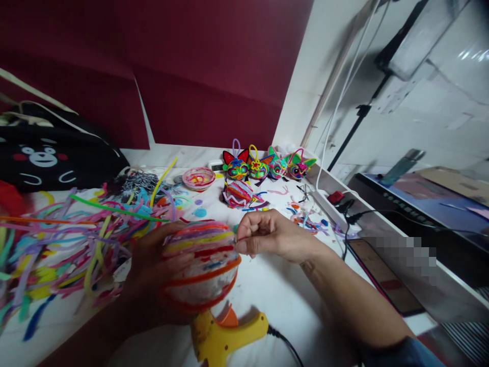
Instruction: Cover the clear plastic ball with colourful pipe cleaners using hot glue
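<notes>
My left hand [147,278] cups a clear round ball [202,265] wound with orange, red, yellow and purple pipe cleaners, holding it from the left and below. At the ball's upper right edge, my right hand [269,234] is closed in a pinch on a thin pipe-cleaner end I can barely make out. Just under the ball a yellow glue gun [223,336] with an orange trigger lies on the white table [275,295], its black cord running right.
A big heap of loose coloured pipe cleaners [72,234] covers the left of the table. Several finished pipe-cleaner masks [267,165] and a small bowl [198,178] stand at the back. A black bear-face bag [49,158] lies far left; a power strip [332,204] lies right.
</notes>
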`<state>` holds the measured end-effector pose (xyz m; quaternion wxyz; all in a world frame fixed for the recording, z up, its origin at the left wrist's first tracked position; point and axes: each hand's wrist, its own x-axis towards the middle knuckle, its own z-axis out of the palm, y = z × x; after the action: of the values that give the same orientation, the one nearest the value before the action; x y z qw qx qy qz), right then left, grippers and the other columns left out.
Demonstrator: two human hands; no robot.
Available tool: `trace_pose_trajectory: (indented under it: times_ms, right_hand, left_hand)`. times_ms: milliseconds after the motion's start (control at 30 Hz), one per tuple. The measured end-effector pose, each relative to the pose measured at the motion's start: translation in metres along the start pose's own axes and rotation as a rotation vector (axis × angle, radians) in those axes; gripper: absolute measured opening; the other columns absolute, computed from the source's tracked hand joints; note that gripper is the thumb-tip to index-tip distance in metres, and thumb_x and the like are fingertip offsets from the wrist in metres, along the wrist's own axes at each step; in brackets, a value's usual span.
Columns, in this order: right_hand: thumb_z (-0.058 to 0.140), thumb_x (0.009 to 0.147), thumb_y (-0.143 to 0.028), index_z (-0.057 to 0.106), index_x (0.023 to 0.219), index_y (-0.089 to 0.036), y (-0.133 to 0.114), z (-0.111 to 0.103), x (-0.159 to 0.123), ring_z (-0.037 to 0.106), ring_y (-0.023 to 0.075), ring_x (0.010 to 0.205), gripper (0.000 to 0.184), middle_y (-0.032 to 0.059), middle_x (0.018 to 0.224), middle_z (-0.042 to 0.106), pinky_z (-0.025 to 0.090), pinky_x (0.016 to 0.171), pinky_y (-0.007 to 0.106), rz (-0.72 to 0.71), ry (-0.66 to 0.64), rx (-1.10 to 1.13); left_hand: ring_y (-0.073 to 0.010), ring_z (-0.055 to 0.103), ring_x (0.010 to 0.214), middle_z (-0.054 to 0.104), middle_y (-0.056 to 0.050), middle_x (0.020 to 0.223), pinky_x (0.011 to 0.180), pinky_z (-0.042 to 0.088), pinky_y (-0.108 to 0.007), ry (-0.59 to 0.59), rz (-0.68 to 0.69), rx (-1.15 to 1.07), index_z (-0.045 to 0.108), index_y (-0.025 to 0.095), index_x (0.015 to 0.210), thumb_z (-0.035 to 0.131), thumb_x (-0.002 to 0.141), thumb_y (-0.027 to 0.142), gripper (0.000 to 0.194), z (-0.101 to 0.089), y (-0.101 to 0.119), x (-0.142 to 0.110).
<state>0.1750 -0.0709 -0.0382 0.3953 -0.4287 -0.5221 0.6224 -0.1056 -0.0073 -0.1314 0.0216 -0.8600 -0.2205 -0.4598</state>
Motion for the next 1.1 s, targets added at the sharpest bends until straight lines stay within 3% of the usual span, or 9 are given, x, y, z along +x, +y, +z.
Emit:
trace_pose_trajectory:
  times_ms: [100,200,333,400,567,733,800,933,1100]
  right_hand:
    - [0.099,0.064,-0.04,0.067,0.075,-0.016,0.0,-0.002,-0.003,0.05,0.0078,0.057,0.042,-0.0059,0.064,0.061,0.039,0.057,0.022,-0.024,0.062,-0.115]
    - [0.094,0.071,-0.042,0.066,0.077,-0.016,-0.002,-0.004,-0.007,0.052,0.01,0.062,0.038,-0.004,0.068,0.061,0.041,0.059,0.023,-0.08,0.086,-0.284]
    - [0.078,0.086,-0.028,0.069,0.083,-0.017,-0.005,-0.003,-0.015,0.059,0.0133,0.071,0.014,-0.0004,0.076,0.067,0.048,0.069,0.026,-0.171,0.036,-0.608]
    - [0.073,0.088,-0.02,0.072,0.089,-0.016,-0.005,0.002,-0.021,0.063,0.015,0.074,0.004,0.0023,0.083,0.072,0.049,0.072,0.028,-0.179,-0.061,-0.815]
    - [0.076,0.089,-0.018,0.075,0.118,-0.011,0.01,0.028,-0.043,0.071,0.027,0.106,0.03,0.0149,0.119,0.075,0.055,0.095,0.037,-0.153,-0.422,-1.225]
    - [0.071,0.091,-0.021,0.058,0.148,-0.006,0.047,0.054,-0.06,0.059,0.0365,0.133,0.06,0.0222,0.148,0.062,0.052,0.11,0.047,-0.166,-0.451,-1.428]
    - [0.066,0.092,-0.021,0.055,0.15,-0.004,0.061,0.061,-0.061,0.061,0.0372,0.127,0.061,0.0224,0.146,0.063,0.053,0.106,0.049,-0.191,-0.422,-1.478]
    - [0.066,0.089,-0.024,0.063,0.136,-0.001,0.076,0.069,-0.057,0.065,0.0355,0.108,0.053,0.0209,0.124,0.07,0.056,0.097,0.048,-0.235,-0.365,-1.536]
    - [0.062,0.08,-0.017,0.066,0.124,-0.006,0.069,0.054,-0.061,0.066,0.0291,0.091,0.046,0.0168,0.112,0.071,0.058,0.081,0.042,-0.308,-0.27,-1.425]
  left_hand:
    - [-0.0433,0.064,0.122,0.053,-0.009,0.142,0.098,0.062,-0.061,0.057,0.116,0.046,0.046,0.041,0.143,0.089,0.053,0.049,0.1,0.001,-0.002,0.011]
    - [-0.0434,0.064,0.12,0.056,-0.01,0.136,0.096,0.06,-0.061,0.103,0.042,0.1,0.047,0.037,0.141,0.084,0.058,0.053,0.093,0.002,0.001,0.02]
    - [-0.0425,0.063,0.12,0.055,-0.012,0.131,0.096,0.059,-0.061,0.144,0.027,0.122,0.044,0.03,0.144,0.076,0.07,0.054,0.084,0.002,0.0,0.025]
    - [-0.0415,0.062,0.123,0.054,-0.013,0.132,0.1,0.058,-0.06,0.15,0.034,0.101,0.044,0.028,0.145,0.077,0.073,0.053,0.084,0.001,-0.002,0.026]
    - [-0.0371,0.061,0.122,0.056,-0.011,0.129,0.104,0.057,-0.058,0.174,0.033,0.09,0.043,0.026,0.144,0.082,0.073,0.05,0.084,0.001,-0.003,0.028]
    - [-0.0338,0.06,0.125,0.055,-0.011,0.129,0.108,0.057,-0.055,0.184,0.052,0.127,0.039,0.023,0.142,0.078,0.079,0.053,0.08,0.004,-0.005,0.028]
    - [-0.0334,0.06,0.128,0.054,-0.012,0.13,0.11,0.056,-0.054,0.164,0.046,0.132,0.038,0.022,0.143,0.079,0.079,0.05,0.081,0.005,-0.007,0.027]
    - [-0.0353,0.06,0.127,0.056,-0.012,0.129,0.109,0.056,-0.056,0.182,0.035,0.097,0.041,0.022,0.143,0.08,0.078,0.052,0.082,0.007,-0.009,0.025]
    - [-0.0392,0.06,0.125,0.058,-0.013,0.127,0.106,0.056,-0.061,0.19,0.073,0.045,0.042,0.02,0.146,0.08,0.075,0.05,0.086,0.011,-0.009,0.022]
